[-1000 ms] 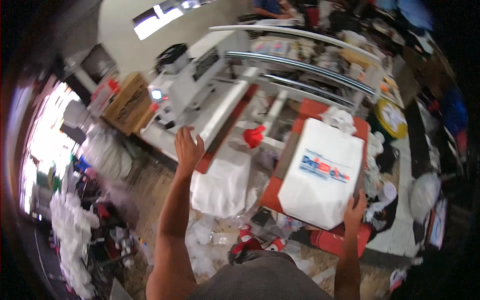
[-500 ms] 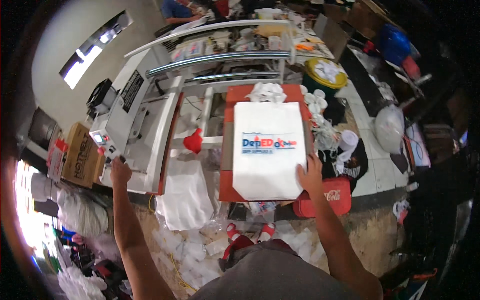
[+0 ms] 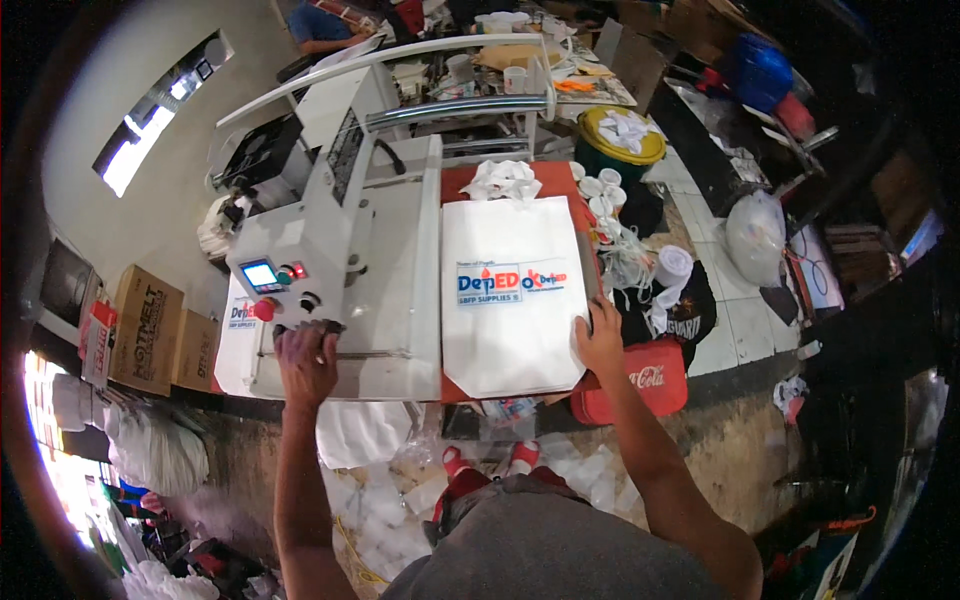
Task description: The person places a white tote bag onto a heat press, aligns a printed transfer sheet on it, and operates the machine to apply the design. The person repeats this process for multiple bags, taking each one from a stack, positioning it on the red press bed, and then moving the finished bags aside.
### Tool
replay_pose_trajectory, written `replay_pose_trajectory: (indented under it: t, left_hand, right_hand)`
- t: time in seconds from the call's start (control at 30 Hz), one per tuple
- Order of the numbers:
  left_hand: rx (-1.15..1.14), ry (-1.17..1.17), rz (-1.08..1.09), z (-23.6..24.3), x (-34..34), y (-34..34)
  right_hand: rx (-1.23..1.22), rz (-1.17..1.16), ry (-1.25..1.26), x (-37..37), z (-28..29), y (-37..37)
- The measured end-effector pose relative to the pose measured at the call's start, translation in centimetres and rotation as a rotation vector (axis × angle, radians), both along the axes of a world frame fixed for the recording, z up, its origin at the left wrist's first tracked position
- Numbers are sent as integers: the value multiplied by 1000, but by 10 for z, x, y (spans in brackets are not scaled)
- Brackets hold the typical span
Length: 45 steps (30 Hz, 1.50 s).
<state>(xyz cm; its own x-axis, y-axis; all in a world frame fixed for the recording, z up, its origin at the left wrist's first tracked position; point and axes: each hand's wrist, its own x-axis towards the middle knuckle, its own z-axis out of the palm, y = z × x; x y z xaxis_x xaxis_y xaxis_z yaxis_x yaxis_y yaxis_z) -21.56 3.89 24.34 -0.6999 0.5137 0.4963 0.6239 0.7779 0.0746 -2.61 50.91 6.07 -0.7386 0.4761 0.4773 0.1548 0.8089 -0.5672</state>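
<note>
A white heat press (image 3: 300,240) has a control panel with a lit screen, a red knob and buttons. My left hand (image 3: 306,355) grips the black handle (image 3: 325,328) at the front of its sliding head. A white bag (image 3: 508,350) with red and blue print lies flat on the right orange platen (image 3: 448,175), a crumpled white cloth (image 3: 500,180) beyond it. My right hand (image 3: 600,340) rests on the bag's right edge, fingers lying apart along it. Another printed white bag (image 3: 235,350) shows partly beneath the press head at left.
Cardboard boxes (image 3: 150,320) stand at the left. A yellow-lidded bin (image 3: 620,135), white rolls (image 3: 672,265) and a red case (image 3: 655,385) are at the right. A person (image 3: 325,30) is at the cluttered table behind. Plastic scraps litter the floor (image 3: 400,500).
The press head has moved right, over the space beside the bag, uncovering a printed bag at left. My left hand moved right with it. My view has turned and straightened over the bench.
</note>
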Motion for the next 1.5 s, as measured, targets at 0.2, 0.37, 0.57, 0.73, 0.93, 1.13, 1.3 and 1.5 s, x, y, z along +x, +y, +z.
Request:
replay_pose_trajectory:
  t: [0.2,0.37,0.57,0.73,0.93,1.13,1.3,1.5]
  left_hand:
    - [90,-31,-154,-6,43,97]
    - [85,-57,-232,-1,73,157]
    - [125,-93,-350,11,99,203]
    - [158,-265,-511,13,108,206]
    - [303,-355,-532,26,133,177]
    - [517,-394,-213,-2,151,65]
    - [509,-380,50,-41,125,-40]
    - [486,-319,26,-60,40,-142]
  right_hand:
    - [10,-16,13,3,-2,4]
    - [-100,-46,-11,3,18,16]
    - [-180,234,191,9,154,-53]
    - [2,563,94,-9,187,-113]
    - [100,481,63,-17,193,-109]
    - [183,393,11,-25,189,-122]
    - [283,221,-20,-34,181,-149]
    - [236,53,-106,-42,185,-179]
